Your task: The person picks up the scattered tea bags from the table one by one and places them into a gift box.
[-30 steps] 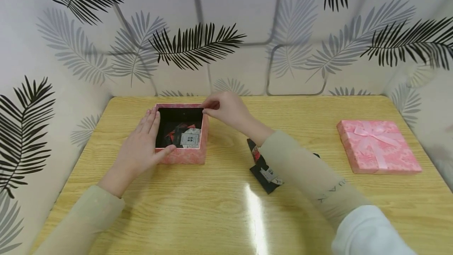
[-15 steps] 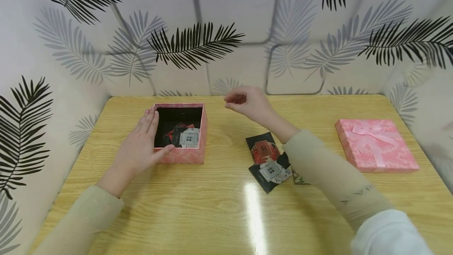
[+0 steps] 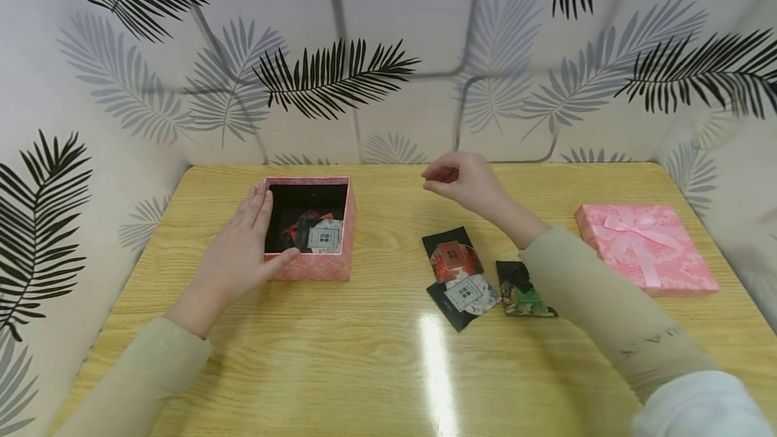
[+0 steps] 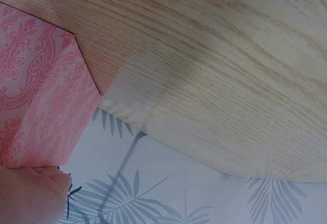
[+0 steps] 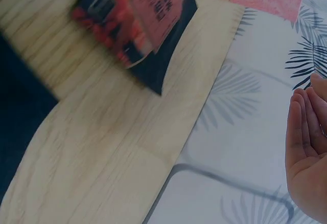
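Observation:
An open pink box (image 3: 315, 268) stands at the table's left and holds several small tea packets (image 3: 322, 235). My left hand (image 3: 245, 241) rests flat against the box's left wall (image 4: 36, 91), fingers straight, thumb on the front corner. My right hand (image 3: 461, 181) hovers above the table's middle with loosely curled fingers and nothing in it; its palm (image 5: 306, 152) shows in the right wrist view. Below it lie three packets: a red and black one (image 3: 452, 255) (image 5: 138, 20), a white and black one (image 3: 464, 299) and a green one (image 3: 522, 292).
The pink lid with a bow (image 3: 646, 248) lies at the table's right side. Leaf-patterned walls (image 3: 388, 73) close in the wooden table (image 3: 376, 369) at the back and on both sides.
My right hand has left the box's far right corner and moved right, above the table's middle. The arm no longer covers the three packets. My left hand has stayed on the box.

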A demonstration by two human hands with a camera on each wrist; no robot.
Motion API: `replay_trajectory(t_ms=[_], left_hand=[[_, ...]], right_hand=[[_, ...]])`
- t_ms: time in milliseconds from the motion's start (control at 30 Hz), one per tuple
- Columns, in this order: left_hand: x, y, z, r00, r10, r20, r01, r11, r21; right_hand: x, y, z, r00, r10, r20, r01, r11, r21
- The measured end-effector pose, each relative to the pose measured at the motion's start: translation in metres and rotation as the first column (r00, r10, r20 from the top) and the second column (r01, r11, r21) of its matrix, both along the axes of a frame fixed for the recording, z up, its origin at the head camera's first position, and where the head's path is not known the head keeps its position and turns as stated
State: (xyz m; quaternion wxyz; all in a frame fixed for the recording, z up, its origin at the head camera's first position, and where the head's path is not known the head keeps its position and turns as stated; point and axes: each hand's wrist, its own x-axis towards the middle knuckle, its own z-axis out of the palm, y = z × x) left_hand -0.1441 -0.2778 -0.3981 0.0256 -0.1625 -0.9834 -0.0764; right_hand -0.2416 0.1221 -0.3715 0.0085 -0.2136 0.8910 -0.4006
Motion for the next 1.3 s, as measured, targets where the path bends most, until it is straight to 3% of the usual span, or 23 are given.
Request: replay_trajectory(t_ms=[667, 1033, 1300], left_hand=[[0.001, -0.001, -0.002, 1.000, 0.003, -0.002, -0.003, 1.000, 0.014], [0.001, 0.000, 0.000, 1.000, 0.004, -0.007, -0.004, 1.000, 0.008], [0.001, 0.000, -0.001, 1.000, 0.006, -0.006, -0.006, 1.000, 0.001]], right_hand=[[0.003, 0.048, -0.032, 0.999, -0.027, 0.040, 0.023, 0.995, 0.097], [0.006, 0.059, -0.052, 0.996, 0.006, 0.088, -0.019, 0.989, 0.146], [0.007, 0.065, -0.060, 0.983, 0.062, 0.170, -0.089, 0.984, 0.157]])
